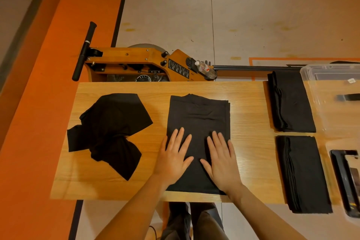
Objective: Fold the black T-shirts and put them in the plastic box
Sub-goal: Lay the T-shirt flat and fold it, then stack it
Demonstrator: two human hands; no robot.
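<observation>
- The long-folded black T-shirt (198,122) at the middle of the light wooden table (249,142) is pressed under the left hand (173,160) and right hand (222,161), fingers flat and spread.
- Layers could be dragged askew if the palms are slid unevenly.
- The clear plastic box (315,76), seemingly empty, is reached only over the two folded black stacks (292,101).

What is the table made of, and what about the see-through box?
The table looks like wood, or a wood-look coating: pale grain lines run along it, with a slight sheen. The box looks like clear, glossy plastic, since the table shows through its walls.

Left grip (174,159), right grip (221,160): flat, fingers spread, palms down.
</observation>
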